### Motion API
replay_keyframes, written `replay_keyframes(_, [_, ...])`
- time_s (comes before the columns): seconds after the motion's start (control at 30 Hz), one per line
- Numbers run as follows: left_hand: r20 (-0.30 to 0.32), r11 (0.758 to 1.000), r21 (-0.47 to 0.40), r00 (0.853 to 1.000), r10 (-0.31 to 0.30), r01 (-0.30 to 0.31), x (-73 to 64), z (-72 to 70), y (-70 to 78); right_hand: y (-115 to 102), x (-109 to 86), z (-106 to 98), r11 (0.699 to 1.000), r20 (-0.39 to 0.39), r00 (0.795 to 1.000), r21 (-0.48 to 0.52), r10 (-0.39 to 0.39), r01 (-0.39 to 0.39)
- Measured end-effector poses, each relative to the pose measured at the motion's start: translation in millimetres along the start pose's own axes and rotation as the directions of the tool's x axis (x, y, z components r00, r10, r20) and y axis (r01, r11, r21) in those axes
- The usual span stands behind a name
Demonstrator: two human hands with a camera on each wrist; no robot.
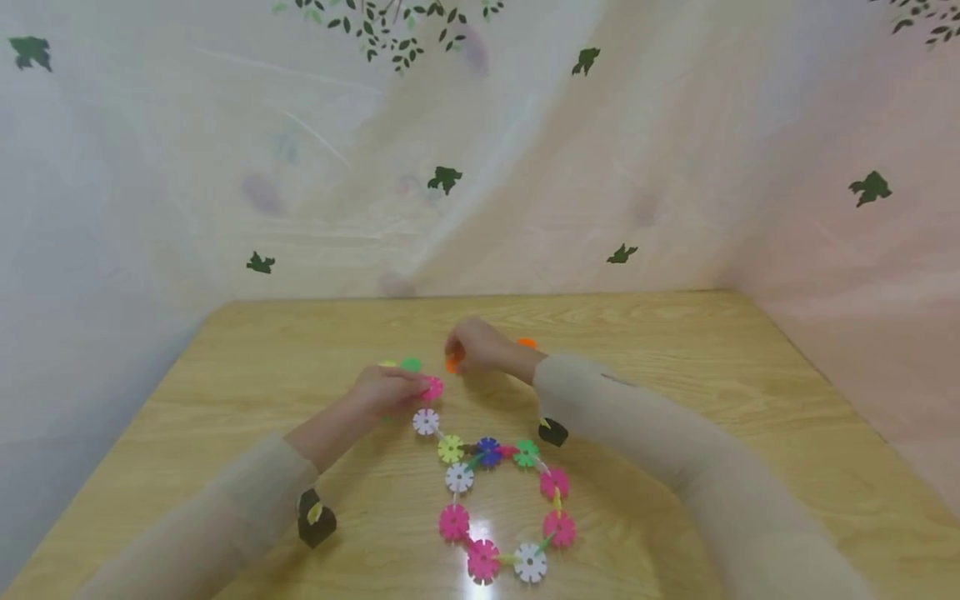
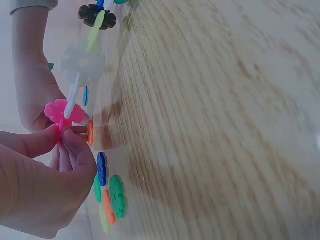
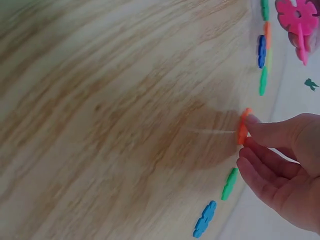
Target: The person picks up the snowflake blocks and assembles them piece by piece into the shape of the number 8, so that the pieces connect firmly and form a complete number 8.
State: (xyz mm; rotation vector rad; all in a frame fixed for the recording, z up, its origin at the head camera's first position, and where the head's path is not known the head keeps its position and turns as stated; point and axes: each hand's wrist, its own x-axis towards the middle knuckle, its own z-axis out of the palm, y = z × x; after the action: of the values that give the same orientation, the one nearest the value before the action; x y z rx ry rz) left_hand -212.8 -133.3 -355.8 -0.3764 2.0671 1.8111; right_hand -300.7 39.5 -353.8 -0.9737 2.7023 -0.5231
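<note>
Tabletop (image 1: 750,400), pink disc (image 3: 301,42) in left grip (image 1: 386,390)

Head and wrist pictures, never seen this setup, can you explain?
No machine here: a person works bare-handed at a wooden table. The head picture looks forward and down from a head-worn camera; each wrist picture shows that hand's work from its own wrist. The left hand pinches a pink snowflake disc at the end of a linked chain, partly looped into a ring. The right hand has an orange disc in its grip; whether it's lifted is unclear. A loose light blue disc lies nearby, among others.
</note>
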Motion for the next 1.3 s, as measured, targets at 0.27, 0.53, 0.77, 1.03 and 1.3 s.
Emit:
replay_keyframes(0.27, [-0.003,1.000,0.019,1.000,-0.024,0.024,-2.3,-0.2,1.6,-2,-3.7,3,1.000,0.001,1.000,-0.018,0.006,-0.006])
replay_keyframes(0.53, [-0.001,0.996,0.082,1.000,-0.027,0.027,0.3,-4.6,-1.9,-1,-13.3,4,0.995,-0.037,0.999,0.104,0.005,-0.001])
replay_keyframes(0.77, [0.009,0.998,0.069,1.000,0.006,-0.007,1.4,-6.3,-1.0,4,-21.1,7,0.979,-0.070,0.998,0.201,-0.010,0.024])
replay_keyframes(1.03, [0.027,0.997,0.078,1.000,0.012,-0.014,4.0,-8.8,1.4,5,-29.1,7,0.979,-0.119,0.993,0.204,0.000,0.024])
replay_keyframes(1.3, [0.018,0.997,0.071,1.000,0.000,-0.001,7.4,-8.8,-0.9,3,-35.6,10,0.965,-0.192,0.981,0.258,-0.004,0.054])
